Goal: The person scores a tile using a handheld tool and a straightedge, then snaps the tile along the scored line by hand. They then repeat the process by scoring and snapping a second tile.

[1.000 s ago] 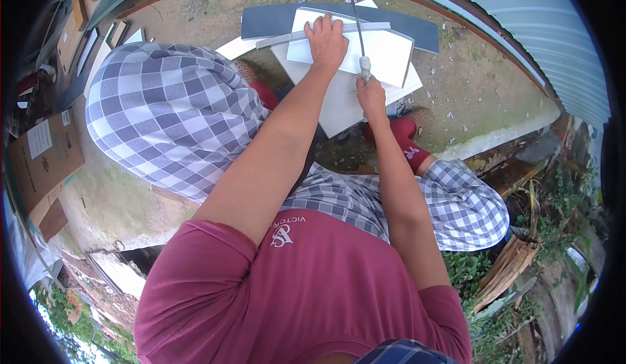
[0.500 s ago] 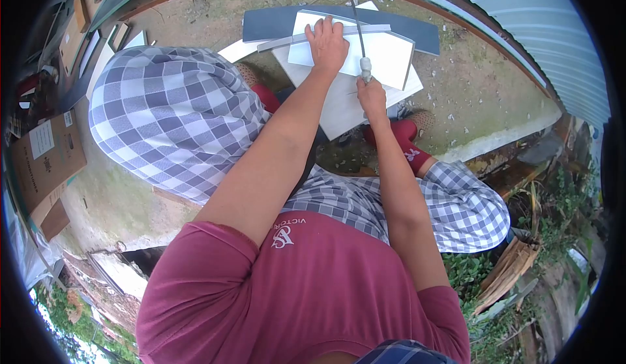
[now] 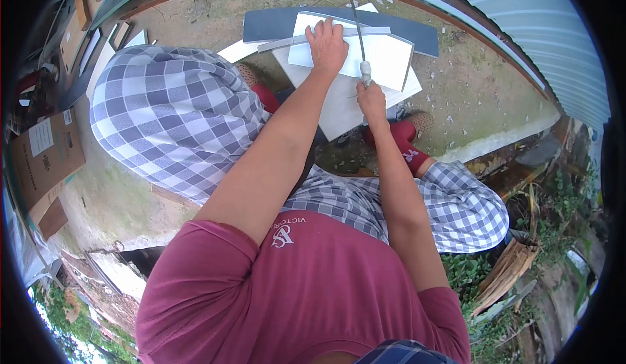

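Head view: white tile (image 3: 385, 54) is seen flat on a stack of tiles, under and just beyond both hands. Left hand (image 3: 328, 44) is spread open, pressed on a grey straightedge (image 3: 287, 39) across it. Right hand (image 3: 372, 100) is closed on a thin tool (image 3: 360, 34), probably a scoring cutter. Tile judged stiff, brittle, sharp-edged; best gripped by opposite edges.
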{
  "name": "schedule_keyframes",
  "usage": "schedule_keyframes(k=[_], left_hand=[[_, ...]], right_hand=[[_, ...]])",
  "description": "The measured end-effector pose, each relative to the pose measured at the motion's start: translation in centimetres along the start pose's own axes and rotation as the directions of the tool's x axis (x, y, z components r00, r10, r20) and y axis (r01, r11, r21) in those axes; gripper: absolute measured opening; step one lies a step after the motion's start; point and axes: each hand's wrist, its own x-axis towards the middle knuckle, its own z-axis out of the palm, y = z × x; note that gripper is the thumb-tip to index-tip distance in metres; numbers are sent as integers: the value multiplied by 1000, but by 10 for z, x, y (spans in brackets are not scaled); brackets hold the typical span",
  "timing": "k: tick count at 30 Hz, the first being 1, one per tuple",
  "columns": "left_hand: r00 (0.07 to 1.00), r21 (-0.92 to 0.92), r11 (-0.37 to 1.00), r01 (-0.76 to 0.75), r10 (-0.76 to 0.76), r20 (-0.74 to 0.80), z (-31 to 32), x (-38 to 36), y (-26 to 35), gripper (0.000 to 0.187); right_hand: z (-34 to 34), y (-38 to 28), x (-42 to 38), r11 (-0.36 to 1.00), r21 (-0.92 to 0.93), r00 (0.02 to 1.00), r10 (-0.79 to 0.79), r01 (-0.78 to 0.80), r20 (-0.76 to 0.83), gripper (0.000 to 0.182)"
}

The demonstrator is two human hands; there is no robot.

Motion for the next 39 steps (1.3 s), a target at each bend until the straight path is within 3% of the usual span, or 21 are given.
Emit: schedule_keyframes(k=[7,13,15,19,28,39], left_hand=[[999,9,1000,-1,1,32,-3,1,1,29],[1000,-5,1000,-6,6,9,-2,0,2,30],[1000,-7,1000,-2,2,4,-2,0,1,31],[1000,10,1000,-3,3,17,-1,1,1,31],[1000,18,1000,-10,9,11,3,0,-1,34],[1000,-12,1000,-1,1,22,-1,2,1,29]], right_hand=[[14,24,-18,1000,-16,1000,-3,2,-17,40],[-4,1,2,999,12,994,40,-42,106,43],[5,19,-12,998,-40,999,-50,50,-2,42],[8,26,-24,999,-23,999,-38,37,-25,43],[-9,9,-7,997,37,989,58,-63,136,44],[0,5,6,1000,-24,1000,-9,10,28,40]])
